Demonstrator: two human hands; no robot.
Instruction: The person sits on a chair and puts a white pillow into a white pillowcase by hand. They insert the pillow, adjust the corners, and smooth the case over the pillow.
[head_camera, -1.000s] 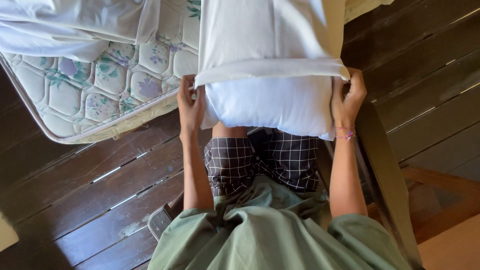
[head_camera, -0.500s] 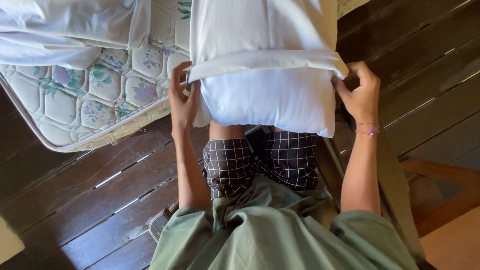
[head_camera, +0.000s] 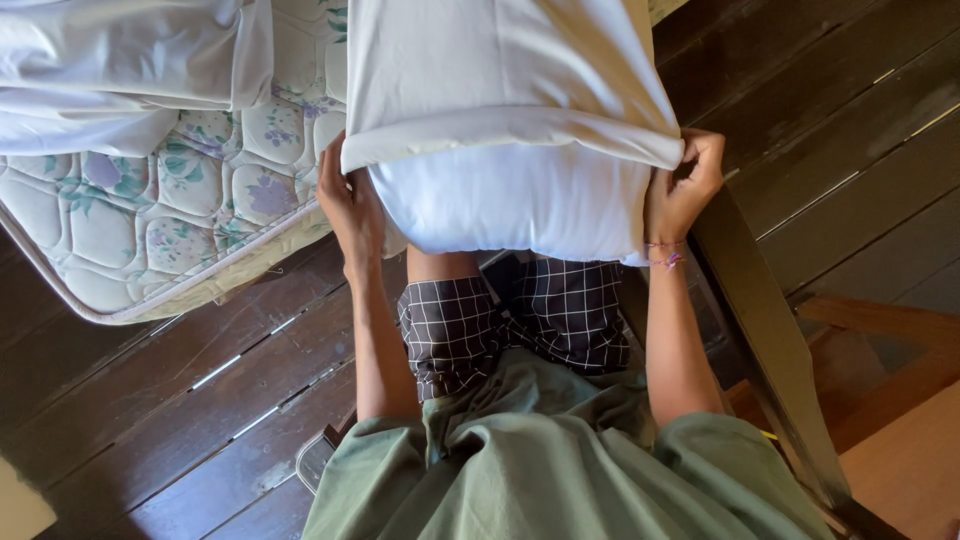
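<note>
A white pillow (head_camera: 510, 205) rests on my lap, its lower end sticking out of a cream pillowcase (head_camera: 500, 70). My left hand (head_camera: 350, 205) grips the pillowcase's open hem at the left corner. My right hand (head_camera: 685, 185) pinches the hem at the right corner, a thin bracelet on that wrist. The upper part of the pillow is covered by the case.
A quilted floral mattress (head_camera: 150, 220) lies at the left with a rumpled white sheet (head_camera: 120, 70) on it. Dark wooden floorboards (head_camera: 180, 390) run under me. A dark wooden rail (head_camera: 770, 350) slants down at the right.
Both hands have moved up along the pillow with the hem, so the case covers slightly more of it. The view has shifted a little.
</note>
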